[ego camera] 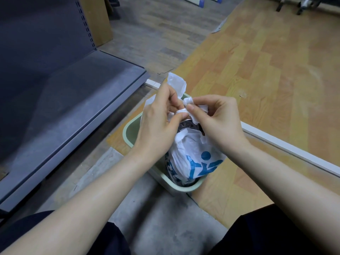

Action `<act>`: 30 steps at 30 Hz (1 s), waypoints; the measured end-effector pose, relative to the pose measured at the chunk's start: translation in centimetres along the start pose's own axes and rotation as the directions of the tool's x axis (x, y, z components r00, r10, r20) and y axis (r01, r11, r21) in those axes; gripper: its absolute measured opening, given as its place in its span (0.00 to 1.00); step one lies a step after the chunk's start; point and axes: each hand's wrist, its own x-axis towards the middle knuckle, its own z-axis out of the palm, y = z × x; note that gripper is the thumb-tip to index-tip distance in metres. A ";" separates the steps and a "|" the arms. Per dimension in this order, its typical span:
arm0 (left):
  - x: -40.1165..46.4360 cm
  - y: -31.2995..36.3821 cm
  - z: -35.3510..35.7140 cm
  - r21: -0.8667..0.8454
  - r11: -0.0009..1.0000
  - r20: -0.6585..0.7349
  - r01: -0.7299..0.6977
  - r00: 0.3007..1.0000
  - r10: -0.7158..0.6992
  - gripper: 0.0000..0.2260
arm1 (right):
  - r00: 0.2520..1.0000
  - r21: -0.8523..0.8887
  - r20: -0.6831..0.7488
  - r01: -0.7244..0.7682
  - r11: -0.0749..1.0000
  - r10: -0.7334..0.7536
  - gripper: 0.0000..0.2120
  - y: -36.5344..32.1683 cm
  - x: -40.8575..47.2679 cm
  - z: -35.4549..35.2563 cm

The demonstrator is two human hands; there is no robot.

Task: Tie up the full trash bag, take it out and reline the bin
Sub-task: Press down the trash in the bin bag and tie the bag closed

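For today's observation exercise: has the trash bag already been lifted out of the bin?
No: the trash bag sits inside the green bin while the left hand and right hand pinch its handles.

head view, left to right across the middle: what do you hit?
Grey-blue metal shelf → left hand pinching a bag handle → knot in the white trash bag, which sits in the green bin → right hand pinching the other handle → white floor strip.

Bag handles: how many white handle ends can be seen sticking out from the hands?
2. One handle end stands above the left hand; the other handle end is pinched by the right hand. More may be hidden.
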 end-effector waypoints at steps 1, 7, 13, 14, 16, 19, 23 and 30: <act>-0.1 0.0 0.1 0.010 1.000 -0.022 -0.007 1.000 0.007 0.19 | 1.000 -0.001 0.003 -0.004 1.000 0.004 0.04 0.1 0.1 -0.1; 0.2 -0.4 -0.2 0.054 0.998 -0.124 -0.014 0.992 0.021 0.20 | 0.995 0.200 0.045 -0.094 0.975 0.086 0.05 0.2 0.1 -0.2; 1.3 -1.4 -0.4 -0.265 0.942 0.147 0.205 0.974 -0.170 0.16 | 0.995 0.142 0.092 -0.060 0.988 0.047 0.05 0.8 -0.5 -0.5; 1.5 -1.5 -0.4 -0.279 0.931 0.197 0.237 0.963 -0.186 0.15 | 0.993 0.110 0.116 -0.022 0.994 0.009 0.05 0.7 -0.6 -0.6; 1.8 -1.5 -0.5 -0.286 0.921 0.261 0.266 0.946 -0.193 0.15 | 0.986 0.044 0.158 0.054 0.998 -0.061 0.05 0.6 -0.7 -0.8; 2.1 -1.6 -0.7 -0.317 0.901 0.319 0.296 0.928 -0.193 0.15 | 0.974 0.005 0.204 0.102 0.995 -0.101 0.07 0.3 -0.8 -1.1; 2.2 -1.9 -0.8 -0.359 0.884 0.347 0.298 0.922 -0.169 0.15 | 0.980 0.069 0.198 0.012 0.998 -0.026 0.11 0.2 -1.0 -1.2; 2.1 -1.9 0.2 -0.378 0.891 0.282 0.252 0.948 -0.148 0.14 | 0.969 0.324 0.014 -0.238 0.916 0.247 0.09 0.5 -1.2 -0.8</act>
